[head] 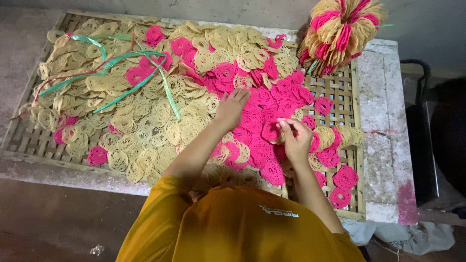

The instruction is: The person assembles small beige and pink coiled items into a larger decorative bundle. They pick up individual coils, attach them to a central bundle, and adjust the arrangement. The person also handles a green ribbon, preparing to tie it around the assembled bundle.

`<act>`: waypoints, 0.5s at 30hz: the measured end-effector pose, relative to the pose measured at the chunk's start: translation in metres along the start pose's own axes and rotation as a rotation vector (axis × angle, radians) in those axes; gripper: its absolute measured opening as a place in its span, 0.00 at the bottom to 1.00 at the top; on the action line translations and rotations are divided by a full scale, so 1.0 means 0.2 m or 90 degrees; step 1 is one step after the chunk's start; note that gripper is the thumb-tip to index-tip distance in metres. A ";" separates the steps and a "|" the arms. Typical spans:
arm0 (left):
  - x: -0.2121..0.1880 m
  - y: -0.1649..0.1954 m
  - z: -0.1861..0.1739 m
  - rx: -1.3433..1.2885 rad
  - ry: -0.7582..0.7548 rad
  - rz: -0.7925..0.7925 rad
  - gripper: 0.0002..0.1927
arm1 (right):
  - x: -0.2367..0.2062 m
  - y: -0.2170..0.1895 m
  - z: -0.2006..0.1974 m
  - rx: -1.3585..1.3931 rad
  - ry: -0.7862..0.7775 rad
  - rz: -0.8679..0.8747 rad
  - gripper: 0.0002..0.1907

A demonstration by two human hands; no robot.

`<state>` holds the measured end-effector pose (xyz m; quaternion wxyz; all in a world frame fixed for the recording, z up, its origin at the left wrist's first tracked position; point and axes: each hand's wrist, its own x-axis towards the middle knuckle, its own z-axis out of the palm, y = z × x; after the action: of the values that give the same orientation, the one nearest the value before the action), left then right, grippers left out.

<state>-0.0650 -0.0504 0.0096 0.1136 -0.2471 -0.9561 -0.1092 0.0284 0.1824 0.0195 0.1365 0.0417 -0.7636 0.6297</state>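
Lacy round crackers, pink and pale yellow, lie spread over a woven bamboo tray. My left hand reaches forward with fingers apart and rests on the crackers where pink meets yellow. My right hand is lifted just above the pink heap, its fingers pinched on a pink cracker. Both forearms extend from my orange shirt at the bottom of the view.
Green plastic ribbons trail across the yellow crackers at the left. A tied round bundle of pink and yellow crackers sits at the tray's far right corner. The tray lies on a pale concrete slab; a dark bag stands to the right.
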 end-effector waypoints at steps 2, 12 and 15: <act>0.00 -0.04 0.03 0.017 -0.012 -0.004 0.34 | 0.00 -0.01 0.01 -0.010 -0.014 0.006 0.07; -0.07 -0.16 -0.06 -0.495 -0.136 -0.282 0.16 | -0.01 -0.08 0.07 0.001 -0.102 0.074 0.09; -0.11 -0.17 -0.02 -0.818 -0.150 -0.349 0.13 | 0.01 -0.09 0.11 -0.093 -0.136 -0.090 0.07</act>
<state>-0.0625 -0.0910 0.0019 -0.1908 -0.0258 -0.7361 -0.6489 0.0283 0.1577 0.0340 0.1012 0.1525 -0.8126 0.5534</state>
